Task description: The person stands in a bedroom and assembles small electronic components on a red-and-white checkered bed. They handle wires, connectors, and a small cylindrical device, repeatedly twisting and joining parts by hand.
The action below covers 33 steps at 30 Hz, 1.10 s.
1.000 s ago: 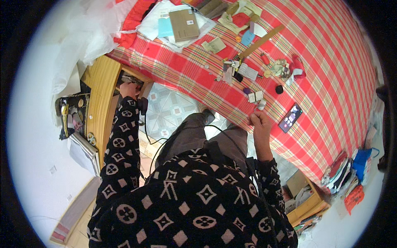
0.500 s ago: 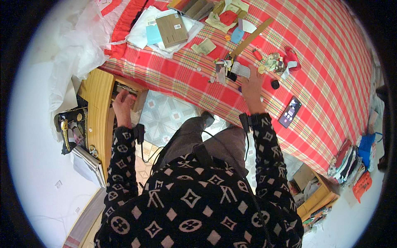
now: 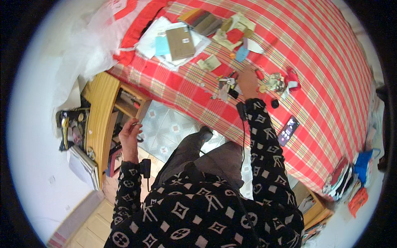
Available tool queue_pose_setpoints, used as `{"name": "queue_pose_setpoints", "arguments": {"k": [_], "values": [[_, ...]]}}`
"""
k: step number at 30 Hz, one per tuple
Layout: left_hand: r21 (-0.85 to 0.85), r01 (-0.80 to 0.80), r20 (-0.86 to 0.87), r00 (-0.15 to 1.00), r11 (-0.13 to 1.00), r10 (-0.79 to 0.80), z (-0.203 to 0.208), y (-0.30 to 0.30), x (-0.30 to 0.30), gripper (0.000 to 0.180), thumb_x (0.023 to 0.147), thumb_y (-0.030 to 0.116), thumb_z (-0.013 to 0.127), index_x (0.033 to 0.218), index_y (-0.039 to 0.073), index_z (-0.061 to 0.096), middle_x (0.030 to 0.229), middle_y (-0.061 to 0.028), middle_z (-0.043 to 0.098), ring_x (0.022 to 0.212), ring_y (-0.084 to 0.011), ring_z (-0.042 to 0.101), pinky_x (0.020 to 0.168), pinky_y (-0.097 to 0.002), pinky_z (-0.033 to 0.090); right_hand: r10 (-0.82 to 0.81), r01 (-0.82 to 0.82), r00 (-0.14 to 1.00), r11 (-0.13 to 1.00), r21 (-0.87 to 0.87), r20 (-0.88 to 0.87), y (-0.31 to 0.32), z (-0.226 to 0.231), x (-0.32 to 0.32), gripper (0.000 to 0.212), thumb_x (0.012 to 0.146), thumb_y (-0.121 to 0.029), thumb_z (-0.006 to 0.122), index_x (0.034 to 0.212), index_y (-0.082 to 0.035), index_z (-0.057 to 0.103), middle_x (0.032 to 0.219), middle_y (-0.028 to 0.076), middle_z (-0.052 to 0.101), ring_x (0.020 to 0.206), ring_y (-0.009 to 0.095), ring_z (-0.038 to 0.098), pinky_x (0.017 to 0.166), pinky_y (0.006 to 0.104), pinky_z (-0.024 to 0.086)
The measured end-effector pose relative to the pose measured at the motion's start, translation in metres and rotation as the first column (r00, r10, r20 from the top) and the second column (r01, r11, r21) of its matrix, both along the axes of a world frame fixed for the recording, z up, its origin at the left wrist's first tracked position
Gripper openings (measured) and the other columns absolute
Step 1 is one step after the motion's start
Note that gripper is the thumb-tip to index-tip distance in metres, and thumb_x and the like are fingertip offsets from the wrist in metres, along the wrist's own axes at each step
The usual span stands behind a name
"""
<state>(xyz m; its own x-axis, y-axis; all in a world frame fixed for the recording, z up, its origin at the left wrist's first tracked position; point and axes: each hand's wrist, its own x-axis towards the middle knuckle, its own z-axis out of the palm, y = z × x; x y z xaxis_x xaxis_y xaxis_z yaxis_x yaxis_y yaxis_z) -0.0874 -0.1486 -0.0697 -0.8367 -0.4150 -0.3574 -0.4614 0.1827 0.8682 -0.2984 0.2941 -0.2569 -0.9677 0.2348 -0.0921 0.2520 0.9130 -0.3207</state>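
Observation:
My right hand [image 3: 248, 82] reaches over the bed, back upward, above a cluster of small things. Its fingers are bent downward and smeared, so what they touch is hidden. Beside it lie a pale card-like piece [image 3: 223, 89], a small black object [image 3: 233, 94] and a red spool-like piece [image 3: 259, 74]. A pile of crumpled banknotes [image 3: 275, 82] sits to its right, with a round black object [image 3: 275, 103] nearer to me. Out at the left, my left hand [image 3: 130, 138] hovers near an open drawer [image 3: 134, 101], fingers loosely bent and apart, with nothing visible in them.
A red plaid cover [image 3: 318, 82] spreads over the bed. On it are a phone [image 3: 289, 130], a brown notebook [image 3: 180, 43], a blue tag [image 3: 242, 53] and folded notes [image 3: 209, 63]. A wooden cabinet [image 3: 99, 111] stands left; a clothes pile [image 3: 341, 173] lies right.
My left hand has drawn back from the drawer, toward me. My right hand has moved farther onto the small things. The long brown strip beyond them no longer shows clearly. The view has shifted slightly.

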Motion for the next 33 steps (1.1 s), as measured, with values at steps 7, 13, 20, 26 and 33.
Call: {"name": "queue_pose_setpoints", "arguments": {"k": [7,13,20,26,33], "values": [[0.061,-0.022,-0.024,0.999,0.998,0.023,-0.003,0.022,0.016,0.027,0.091,-0.001,0.062,0.117,0.000,0.067,0.109,-0.0068,0.070,0.091,-0.0166,0.069,0.075,-0.0282,0.055,-0.232,0.036,0.932,0.823,-0.567,-0.279,0.042,0.000,0.027,0.030,0.087,-0.006,0.066,0.113,-0.001,0.053,0.082,0.017,0.067,0.071,0.024,0.069,0.061,0.0339,0.055],[0.168,0.006,-0.016,1.000,0.986,-0.004,-0.013,0.054,0.030,0.027,0.091,-0.001,0.061,0.117,0.000,0.067,0.109,-0.0068,0.070,0.090,-0.0170,0.070,0.075,-0.0285,0.055,-0.377,0.194,0.925,0.335,-0.922,0.058,0.051,0.046,0.097,0.032,0.090,0.002,0.063,0.120,0.000,0.051,0.095,0.013,0.068,0.071,0.018,0.068,0.056,0.0277,0.049],[0.179,0.085,0.036,0.995,0.980,-0.093,-0.014,0.090,0.037,0.028,0.091,-0.001,0.060,0.119,-0.001,0.067,0.110,-0.0077,0.070,0.090,-0.0168,0.069,0.077,-0.0289,0.054,-0.422,0.330,0.882,0.241,-0.912,0.208,0.052,0.065,0.113,0.033,0.092,-0.001,0.064,0.123,0.003,0.052,0.099,0.011,0.068,0.076,0.019,0.068,0.060,0.0281,0.050],[0.143,0.157,0.058,0.984,0.977,-0.167,-0.007,0.106,0.034,0.029,0.092,0.001,0.060,0.121,-0.003,0.065,0.111,-0.0094,0.069,0.091,-0.0182,0.069,0.078,-0.0300,0.054,-0.447,-0.015,0.887,0.225,-0.974,-0.117,0.060,0.056,0.075,0.042,0.093,-0.006,0.060,0.133,0.002,0.052,0.112,0.015,0.069,0.096,0.028,0.067,0.079,0.0384,0.054],[0.143,0.203,0.055,0.976,0.969,-0.212,-0.006,0.111,0.034,0.031,0.093,0.005,0.061,0.122,-0.004,0.064,0.114,-0.0115,0.069,0.093,-0.0207,0.069,0.079,-0.0311,0.054,-0.011,-0.025,0.988,0.972,-0.234,-0.154,0.036,0.016,0.101,0.050,0.079,-0.016,0.070,0.127,-0.005,0.058,0.115,0.024,0.066,0.107,0.045,0.062,0.092,0.0496,0.051]]}}
